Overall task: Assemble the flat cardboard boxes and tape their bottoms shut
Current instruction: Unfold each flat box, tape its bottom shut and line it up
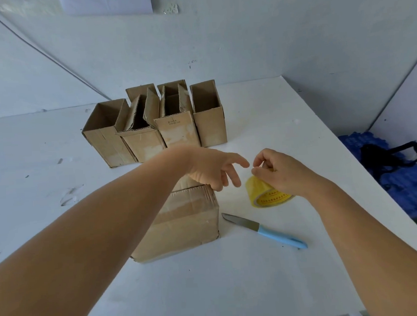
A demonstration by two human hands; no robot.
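Tape roll (264, 191) under right hand (279, 172)

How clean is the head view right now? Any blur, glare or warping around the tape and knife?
Head view: soft, even light with faint shadows; the tape roll in the right hand and the knife are sharp; left hand fingertips slightly soft; no glare on the white table; wide-angle bending shows at the wall and table edges.
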